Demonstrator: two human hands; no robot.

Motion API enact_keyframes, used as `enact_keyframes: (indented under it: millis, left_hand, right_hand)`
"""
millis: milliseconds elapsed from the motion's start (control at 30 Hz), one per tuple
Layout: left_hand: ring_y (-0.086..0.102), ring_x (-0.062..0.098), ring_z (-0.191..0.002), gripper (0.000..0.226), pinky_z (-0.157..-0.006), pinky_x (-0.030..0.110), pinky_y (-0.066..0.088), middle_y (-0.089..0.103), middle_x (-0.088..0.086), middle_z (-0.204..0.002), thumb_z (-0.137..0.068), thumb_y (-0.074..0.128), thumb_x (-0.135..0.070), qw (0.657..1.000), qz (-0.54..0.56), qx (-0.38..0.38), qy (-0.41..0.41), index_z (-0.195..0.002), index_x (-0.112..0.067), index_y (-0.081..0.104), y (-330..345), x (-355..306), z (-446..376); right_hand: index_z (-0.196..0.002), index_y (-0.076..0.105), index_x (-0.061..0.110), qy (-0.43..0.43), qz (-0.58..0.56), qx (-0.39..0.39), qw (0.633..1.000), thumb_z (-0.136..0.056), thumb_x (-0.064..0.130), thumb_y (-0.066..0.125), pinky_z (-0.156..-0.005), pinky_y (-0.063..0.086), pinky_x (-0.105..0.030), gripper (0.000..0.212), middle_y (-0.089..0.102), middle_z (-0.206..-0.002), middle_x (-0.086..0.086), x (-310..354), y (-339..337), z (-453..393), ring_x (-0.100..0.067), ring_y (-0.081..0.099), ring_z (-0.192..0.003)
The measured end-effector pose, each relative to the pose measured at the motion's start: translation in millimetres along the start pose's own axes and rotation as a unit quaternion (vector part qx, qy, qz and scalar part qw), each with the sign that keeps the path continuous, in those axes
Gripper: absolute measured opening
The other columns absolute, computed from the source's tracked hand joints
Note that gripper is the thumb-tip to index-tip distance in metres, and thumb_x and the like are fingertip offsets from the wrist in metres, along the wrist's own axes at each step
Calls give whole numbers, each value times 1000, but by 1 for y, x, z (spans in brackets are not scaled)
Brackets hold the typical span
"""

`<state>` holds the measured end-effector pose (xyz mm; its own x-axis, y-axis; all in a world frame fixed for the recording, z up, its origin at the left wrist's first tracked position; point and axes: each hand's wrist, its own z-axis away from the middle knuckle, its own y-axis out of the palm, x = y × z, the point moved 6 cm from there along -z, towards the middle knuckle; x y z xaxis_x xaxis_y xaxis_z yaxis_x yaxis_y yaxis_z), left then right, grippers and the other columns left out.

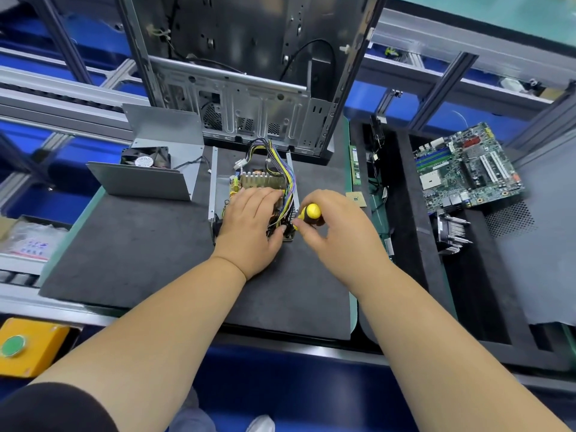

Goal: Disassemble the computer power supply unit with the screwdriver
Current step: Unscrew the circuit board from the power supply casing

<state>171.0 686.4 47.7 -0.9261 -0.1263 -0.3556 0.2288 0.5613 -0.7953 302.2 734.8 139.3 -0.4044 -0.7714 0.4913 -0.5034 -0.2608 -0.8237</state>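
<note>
**Ana:** Head view looks straight down on the power supply. It sits open in the middle of the dark foam mat, its circuit board and its bundle of coloured wires bare.

**Ben:** And the hands?

**Ana:** The left hand lies flat over the near half of the board, fingers spread and fairly straight, pressing down. I judge that it steadies the unit so it won't slide under the tool.

**Ben:** The screwdriver?

**Ana:** The right hand has its fingers curled round the yellow and black screwdriver, handle end up, shaft pointing down at the unit's near right corner. The tip is hidden behind the fingers, so I can't say whether it sits in a screw; probably it is on one that holds the board.

**Ben:** What's around it?

**Ana:** The grey metal cover with its black fan stands to the left on the mat, set aside, likely to keep the work spot free. Behind stands the computer case. Well to the right a green motherboard lies in a black tray, with a finned heatsink just below it.
</note>
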Motion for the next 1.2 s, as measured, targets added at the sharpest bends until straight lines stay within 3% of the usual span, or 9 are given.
enact_keyframes:
  millis: [167, 333, 533, 633, 733, 900, 1033, 1200]
  left_hand:
    - [50, 37, -126, 61, -112, 54, 32, 56, 14, -134, -80, 70, -28, 1000, 0, 11, 4, -134, -3, 55, 0, 1, 0]
    - [46, 38, -129, 77, -113, 54, 31, 53, 14, -137, -70, 74, -33, 1000, -12, 24, 11, -137, -3, 52, 1, 1, 2]
    - [40, 32, -132, 86, -115, 50, 27, 51, 8, -139, -67, 78, -45, 1000, -18, 23, -2, -139, -9, 49, 3, 3, 3]
    - [40, 31, -132, 87, -115, 50, 28, 51, 8, -139, -66, 80, -47, 1000, -16, 17, -3, -139, -10, 50, 5, 3, 4]
    - [41, 31, -130, 88, -113, 52, 31, 52, 9, -138, -66, 81, -48, 1000, -21, 8, -1, -138, -9, 50, 5, 3, 3]
    - [37, 29, -130, 88, -113, 51, 30, 53, 10, -137, -65, 81, -48, 1000, -24, -3, 5, -137, -9, 51, 4, 3, 3]
    - [36, 28, -130, 88, -114, 49, 29, 53, 9, -137, -65, 80, -48, 1000, -24, -3, 4, -138, -9, 51, 4, 3, 3]
    - [38, 30, -129, 87, -113, 48, 29, 53, 9, -136, -65, 79, -48, 1000, -26, -2, 3, -136, -8, 51, 6, 3, 3]
  right_hand:
    - [-82, 53, 33, 99, 51, 78, 991, -85, 26, 72, -67, 44, -32, 20, 60, -80, 9, -2, -6, -20, -17, 53, -79]
    - [-89, 50, 26, 94, 104, 106, 984, -89, 20, 64, -70, 44, -35, 16, 61, -89, 0, 7, 1, -26, -24, 53, -87]
    - [-85, 47, 26, 86, 90, 119, 985, -91, 15, 62, -75, 41, -37, 20, 58, -87, 0, 6, 0, -21, -24, 52, -87]
    - [-89, 48, 25, 81, 106, 114, 984, -94, 33, 58, -69, 46, -37, 14, 58, -82, 1, 9, -3, -20, -25, 54, -83]
    - [-95, 49, 18, 80, 166, 108, 977, -98, 54, 45, -61, 44, -37, 36, 56, -74, 0, 9, -7, -21, -27, 52, -75]
    - [-100, 41, 15, 69, 76, 115, 988, -101, 26, 51, -59, 39, -39, 15, 52, -70, 2, 11, -1, -20, -25, 46, -64]
    - [-96, 37, 18, 58, 68, 133, 987, -100, 23, 52, -55, 26, -38, 16, 45, -65, 7, 8, -1, -20, -10, 40, -57]
    - [-96, 41, 16, 18, 64, 186, 980, -97, 18, 55, -61, 32, -36, 14, 53, -76, 3, 17, 0, -20, -23, 46, -71]
